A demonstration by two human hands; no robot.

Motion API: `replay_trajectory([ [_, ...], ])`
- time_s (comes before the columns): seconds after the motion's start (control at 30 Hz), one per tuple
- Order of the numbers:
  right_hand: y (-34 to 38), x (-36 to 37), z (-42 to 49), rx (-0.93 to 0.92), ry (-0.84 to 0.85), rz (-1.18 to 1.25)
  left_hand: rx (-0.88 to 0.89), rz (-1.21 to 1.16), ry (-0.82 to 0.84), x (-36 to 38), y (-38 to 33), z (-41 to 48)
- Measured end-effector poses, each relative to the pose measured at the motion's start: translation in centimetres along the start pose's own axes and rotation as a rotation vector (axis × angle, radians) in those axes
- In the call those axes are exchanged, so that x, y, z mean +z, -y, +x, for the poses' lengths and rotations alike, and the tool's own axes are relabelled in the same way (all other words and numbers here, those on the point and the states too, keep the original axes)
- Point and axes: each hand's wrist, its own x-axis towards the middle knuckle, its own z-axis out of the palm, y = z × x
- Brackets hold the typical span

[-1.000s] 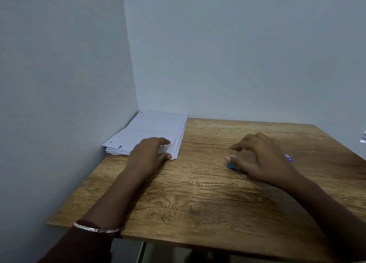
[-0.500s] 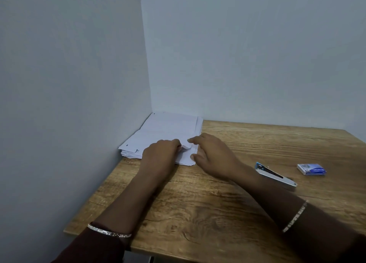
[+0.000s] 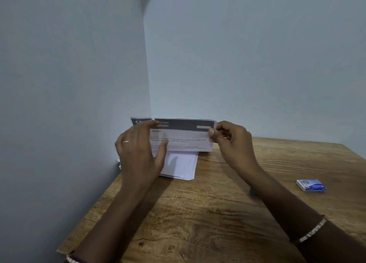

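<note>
Both hands hold a printed sheet [image 3: 184, 138] up above the paper stack [image 3: 181, 166] at the table's [image 3: 217, 213] far left corner. Left hand [image 3: 138, 154] holds its left end, right hand [image 3: 231, 142] pinches the right edge. Small blue-and-white box [image 3: 311, 186] lies near the right edge, well apart from the stack.

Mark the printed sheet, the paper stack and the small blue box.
printed sheet [image 3: 184, 136]: head view, text-covered middle.
paper stack [image 3: 182, 163]: head view, top page.
small blue box [image 3: 311, 185]: head view, top face.
</note>
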Motion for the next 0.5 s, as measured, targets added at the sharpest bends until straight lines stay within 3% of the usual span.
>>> replay_trajectory([
  [0.1,0.6,-3.3,0.0,0.061,0.016,0.109,-0.12,-0.123,-0.046,-1.2,0.3,0.6],
  [0.23,1.8,-8.0,-1.9,0.075,0.08,0.178,-0.241,-0.466,-0.014,-3.4,-1.8,0.9],
  [0.5,2.6,-14.3,-11.5,0.049,0.154,0.175,-0.046,-0.695,0.434,-6.9,-5.8,-3.8],
])
